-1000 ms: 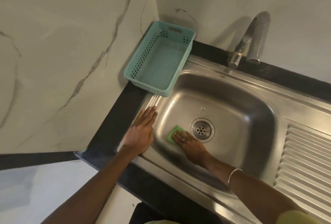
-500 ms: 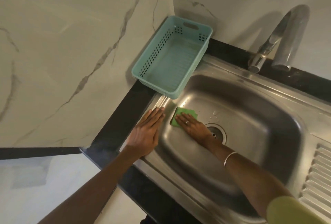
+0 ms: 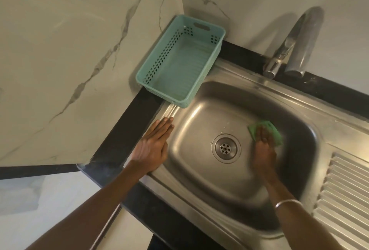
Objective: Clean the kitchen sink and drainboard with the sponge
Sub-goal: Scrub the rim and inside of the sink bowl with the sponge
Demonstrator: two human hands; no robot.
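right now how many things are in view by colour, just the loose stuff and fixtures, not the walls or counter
Green: 1, the flat green sponge under the right hand
Teal: 1, the perforated teal plastic basket, nothing visible in it
Silver metal: 4, the stainless steel sink, its round drain strainer, the curved steel tap, a thin bangle on the right wrist
Total: 6

Empty teal perforated plastic basket (image 3: 180,64) in the corner on a black countertop (image 3: 127,130); chrome tap (image 3: 295,44) behind; veined marble-look walls (image 3: 79,40).
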